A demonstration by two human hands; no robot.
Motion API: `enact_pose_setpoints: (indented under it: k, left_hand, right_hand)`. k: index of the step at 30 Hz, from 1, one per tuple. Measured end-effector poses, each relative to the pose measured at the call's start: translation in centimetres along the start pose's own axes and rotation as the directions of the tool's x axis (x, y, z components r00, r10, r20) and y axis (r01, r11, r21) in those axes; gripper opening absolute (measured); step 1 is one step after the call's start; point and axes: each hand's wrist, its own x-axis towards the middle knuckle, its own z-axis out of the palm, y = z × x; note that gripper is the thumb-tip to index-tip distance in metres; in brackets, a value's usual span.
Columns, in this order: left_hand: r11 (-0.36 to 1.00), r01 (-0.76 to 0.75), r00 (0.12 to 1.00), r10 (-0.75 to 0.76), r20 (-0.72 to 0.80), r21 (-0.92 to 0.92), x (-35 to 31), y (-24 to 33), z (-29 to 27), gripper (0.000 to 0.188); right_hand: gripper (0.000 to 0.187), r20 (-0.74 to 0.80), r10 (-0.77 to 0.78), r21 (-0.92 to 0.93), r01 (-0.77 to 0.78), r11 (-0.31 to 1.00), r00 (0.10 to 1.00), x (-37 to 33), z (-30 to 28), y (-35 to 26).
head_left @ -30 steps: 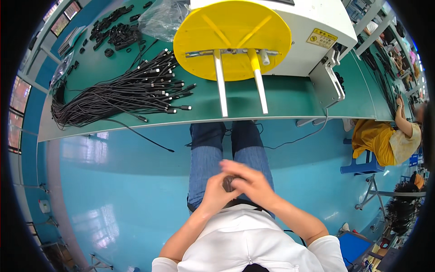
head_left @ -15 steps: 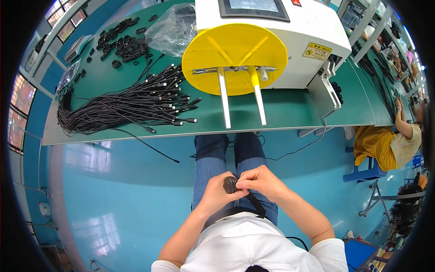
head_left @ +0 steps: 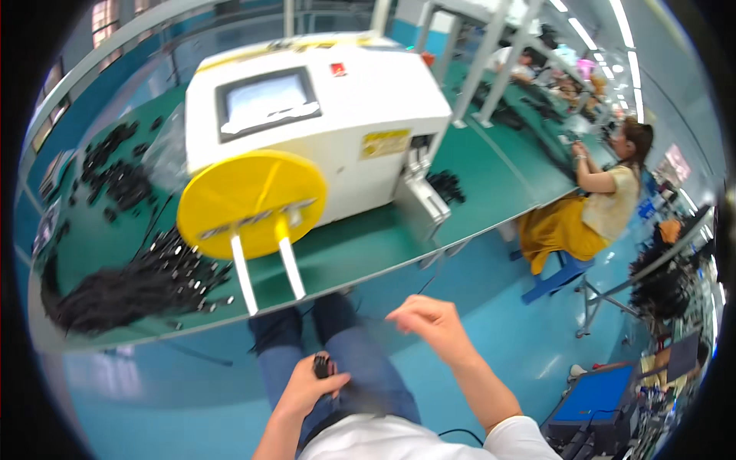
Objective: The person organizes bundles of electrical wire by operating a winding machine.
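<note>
Low in front of my lap, my left hand (head_left: pixel 307 385) is closed around a small coiled black cable (head_left: pixel 320 366), whose dark top shows between thumb and fingers. My right hand (head_left: pixel 431 323) is raised, apart from the left and further right, over the blue floor. Its thumb and fingers are pressed together. A thin dark streak lies beside those fingertips, too blurred to tell whether it is held.
Ahead, a white machine with a screen (head_left: pixel 345 130) and a yellow disc with two rods (head_left: pixel 249 203) stands on the green table (head_left: pixel 491 184). A bundle of black cables (head_left: pixel 123 295) lies left. A co-worker (head_left: pixel 606 176) sits at right.
My hands were together at the black coil; now the right hand has drawn away to the right and forward. My view has swung right, bringing more of the co-worker into sight.
</note>
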Motion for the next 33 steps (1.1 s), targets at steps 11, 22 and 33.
enact_pose_setpoints:
  k: [11, 22, 33]
  left_hand:
    - [0.965, 0.06, 0.993, -0.031, -0.114, 0.256, 1.9, -1.2, 2.8, 0.022]
    - [0.951, -0.003, 0.988, 0.051, -0.147, 0.309, 2.7, -1.8, 2.7, 0.019]
    - [0.956, 0.05, 0.988, -0.005, -0.153, 0.29, 3.1, -2.4, 2.8, 0.017]
  right_hand:
    - [0.01, -0.419, -0.472, -0.758, -0.012, 0.653, 0.775, 12.7, -20.5, 13.6]
    - [0.011, -0.732, -0.063, -0.543, -0.526, 0.655, 0.678, 19.2, -24.2, 15.5]
    - [0.012, -0.675, 0.062, -0.458, -0.484, 0.746, 0.735, 20.6, -27.7, 16.0]
